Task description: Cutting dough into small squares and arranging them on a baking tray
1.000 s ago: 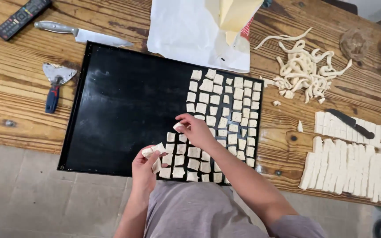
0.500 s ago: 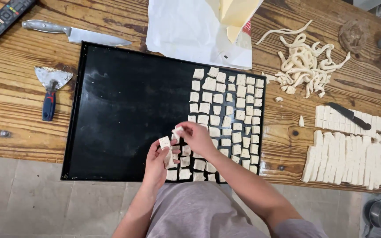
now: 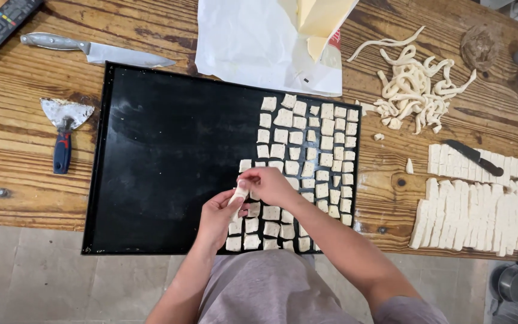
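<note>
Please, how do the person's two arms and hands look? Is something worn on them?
Both forearms are bare, with no gloves, watch or rings visible on the left hand or the right hand. A grey-mauve short sleeve covers the right upper arm, matching the shirt. The left sleeve is not in view.

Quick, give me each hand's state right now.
Left hand: closed on a dough strip.
Right hand: fingers pinched on the same strip's top end.

dough strip: [image 3: 238,194] I see it pale, short, upright between my hands over the tray.
dough squares: [image 3: 307,150] small pale pieces in rows on the black tray's [image 3: 169,150] right part.
</note>
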